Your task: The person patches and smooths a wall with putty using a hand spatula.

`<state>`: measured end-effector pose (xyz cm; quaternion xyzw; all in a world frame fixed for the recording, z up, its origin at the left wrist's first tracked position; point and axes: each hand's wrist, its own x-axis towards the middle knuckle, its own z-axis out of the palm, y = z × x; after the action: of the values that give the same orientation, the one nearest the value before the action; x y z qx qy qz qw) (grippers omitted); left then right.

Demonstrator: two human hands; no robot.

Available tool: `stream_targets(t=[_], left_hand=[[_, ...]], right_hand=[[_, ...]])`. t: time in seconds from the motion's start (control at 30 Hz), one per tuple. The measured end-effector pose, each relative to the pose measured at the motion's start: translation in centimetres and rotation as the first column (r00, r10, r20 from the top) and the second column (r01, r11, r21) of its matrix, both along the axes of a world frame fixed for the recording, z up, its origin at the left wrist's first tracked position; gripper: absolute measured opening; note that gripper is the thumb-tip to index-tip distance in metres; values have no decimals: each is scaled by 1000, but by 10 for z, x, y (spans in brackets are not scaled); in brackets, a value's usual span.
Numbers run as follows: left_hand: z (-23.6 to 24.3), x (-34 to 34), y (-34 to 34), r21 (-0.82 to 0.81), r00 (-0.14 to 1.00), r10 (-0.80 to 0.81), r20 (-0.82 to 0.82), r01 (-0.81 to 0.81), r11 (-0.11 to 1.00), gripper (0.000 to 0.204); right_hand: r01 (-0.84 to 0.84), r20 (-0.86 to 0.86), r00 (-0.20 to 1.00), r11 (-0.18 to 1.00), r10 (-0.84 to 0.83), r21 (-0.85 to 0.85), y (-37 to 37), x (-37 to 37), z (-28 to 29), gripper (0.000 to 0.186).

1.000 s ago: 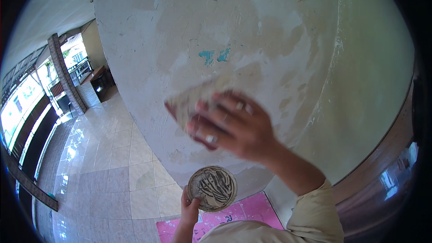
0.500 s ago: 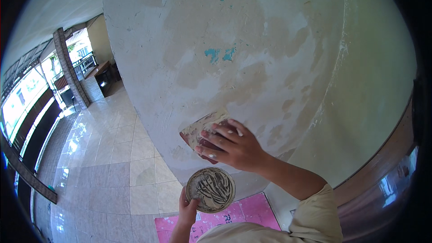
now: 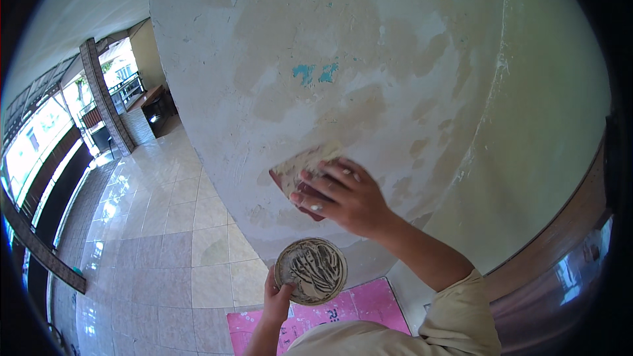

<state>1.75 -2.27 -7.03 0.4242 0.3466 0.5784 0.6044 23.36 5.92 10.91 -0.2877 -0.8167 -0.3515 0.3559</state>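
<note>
My right hand (image 3: 346, 198) grips a flat scraper (image 3: 291, 166), reddish-brown and smeared with cream filler, against the patchy plastered wall (image 3: 369, 59). Its fingers lie over the blade, with white filler spotting them. Below, my left hand (image 3: 277, 295) holds a round, shallow container (image 3: 310, 269) by its side, thumb on the rim; pale paste streaked over a dark bottom shows inside. Higher on the wall are small flaked patches of turquoise paint (image 3: 315, 74).
A pink sheet (image 3: 369, 306) lies at the wall's foot. Tiled floor (image 3: 165, 211) stretches left toward a pillar (image 3: 105, 99), a counter (image 3: 148, 102) and a bright opening with railings. At right are a greenish wall (image 3: 541, 125) and a wooden-edged surface (image 3: 547, 244).
My right hand and scraper moved down the wall about half a second ago, then back up a little. The container in my left hand sits slightly higher now.
</note>
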Motion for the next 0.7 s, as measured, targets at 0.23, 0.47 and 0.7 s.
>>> stream_targets(t=[0.23,0.47,0.7], left_hand=[[2,2,-2,-19,1000,-4,-6,4,1000,48],[4,1,0,39,997,-11,-78,14,999,49],[3,4,-7,17,999,9,-33,-8,1000,49]], right_hand=[[344,-256,919,928,-301,143,45,9,46,41],[-51,-21,998,999,51,-6,7,-28,12,37],[243,-173,960,963,-222,115,47,-6,39,36]])
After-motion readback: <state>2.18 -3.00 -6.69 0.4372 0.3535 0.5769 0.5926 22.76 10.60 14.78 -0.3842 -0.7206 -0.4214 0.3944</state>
